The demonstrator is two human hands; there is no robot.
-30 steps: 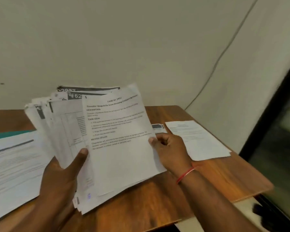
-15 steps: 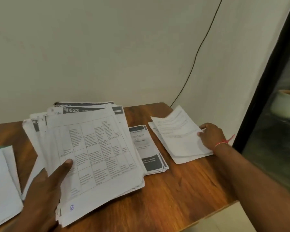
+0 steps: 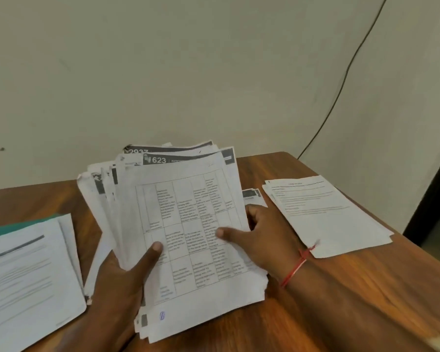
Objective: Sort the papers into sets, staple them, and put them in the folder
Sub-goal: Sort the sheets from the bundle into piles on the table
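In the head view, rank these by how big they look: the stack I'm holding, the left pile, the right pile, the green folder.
1. Held stack.
2. Left pile and right pile: similar; the left is cropped by the frame, so unranked.
3. Green folder: only a strip shows.

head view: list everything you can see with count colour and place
paper stack: one thick stack, white with dark headers, centre, held in both hands
right pile: one small pile, white, right side of the table
dark-header sheets: one small pile, white, mostly hidden behind the right hand
left papers: one pile, white, left edge, on the folder
folder: one, teal, left, under those papers
table: one, brown wood
cable: one, black, on the wall, right
wrist thread: one, red, right wrist
left hand: grips the stack's lower left, thumb on top
right hand: grips its right edge, thumb on top
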